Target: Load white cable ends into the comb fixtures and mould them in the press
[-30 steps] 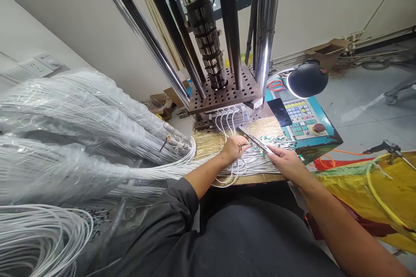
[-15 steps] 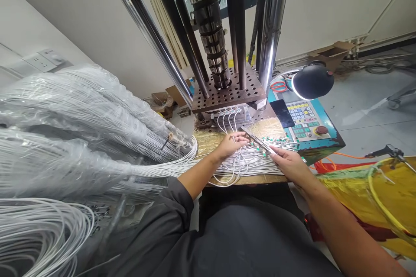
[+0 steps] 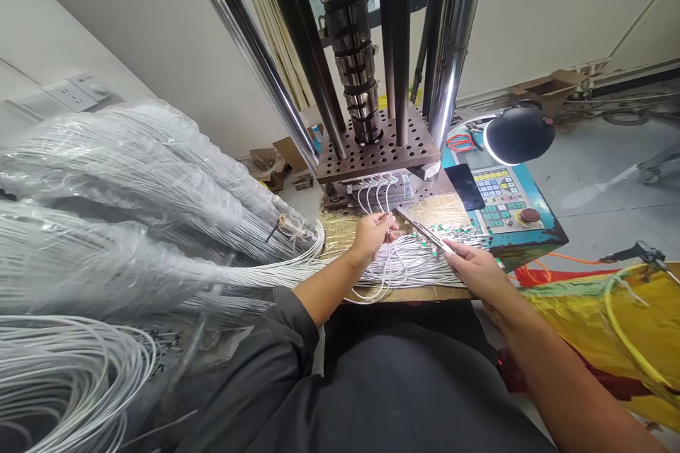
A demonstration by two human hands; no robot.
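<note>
My left hand (image 3: 373, 235) is closed, its fingertips pinched around the white cables (image 3: 389, 270) in front of the press. The cables loop down below the fingers; how many it grips is hidden. My right hand (image 3: 472, 265) grips the near end of a long, narrow metal bar (image 3: 422, 229), which slants up and left toward the left fingertips. Beneath the bar lie many white cables with green-tipped metal ends (image 3: 467, 233). Behind my hands, several white cables run into a metal mould (image 3: 380, 187) on the press bed.
A perforated press plate (image 3: 382, 159) hangs over the mould between steel columns. A black lamp (image 3: 520, 134) and a teal control panel (image 3: 523, 195) with a red button stand right. Plastic-wrapped cable bundles (image 3: 149, 177) fill the left. A yellow cloth (image 3: 632, 325) lies right.
My left hand has drawn slightly left, its fingers closing more and moving away from the bar's far end. My right hand keeps the bar at nearly the same slant. The view has shifted a little.
</note>
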